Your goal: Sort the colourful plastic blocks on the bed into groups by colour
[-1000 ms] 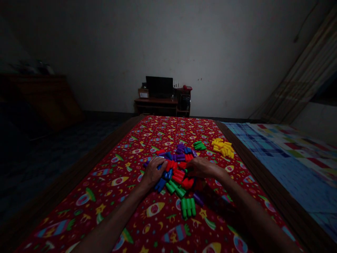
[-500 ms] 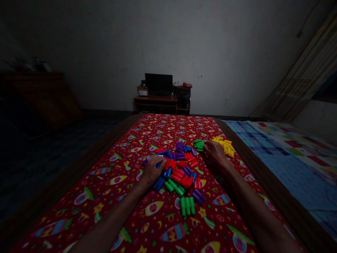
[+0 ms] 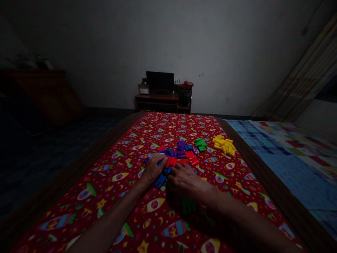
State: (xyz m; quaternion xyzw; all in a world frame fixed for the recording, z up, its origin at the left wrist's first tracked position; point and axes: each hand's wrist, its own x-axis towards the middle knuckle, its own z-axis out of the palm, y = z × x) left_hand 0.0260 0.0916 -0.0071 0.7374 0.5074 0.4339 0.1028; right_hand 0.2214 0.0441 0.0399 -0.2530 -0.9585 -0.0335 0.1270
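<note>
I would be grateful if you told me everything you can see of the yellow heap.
The yellow heap consists of many small, bright pieces, some rod-like, that look like plastic. They lie jumbled at various angles on the red patterned cloth, near its right edge, to the right of the green cluster and apart from it. Only the cloth appears to touch the heap.

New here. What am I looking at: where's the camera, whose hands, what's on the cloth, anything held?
No machine here: a person's bare left hand and right hand, seen by one camera worn on the head, looking forward and down. On a red printed cloth lies a mixed pile of red, blue and purple blocks; green blocks and yellow blocks lie farther off to the right. Both hands are at the mixed pile. What they grip, if anything, is hidden.
</note>
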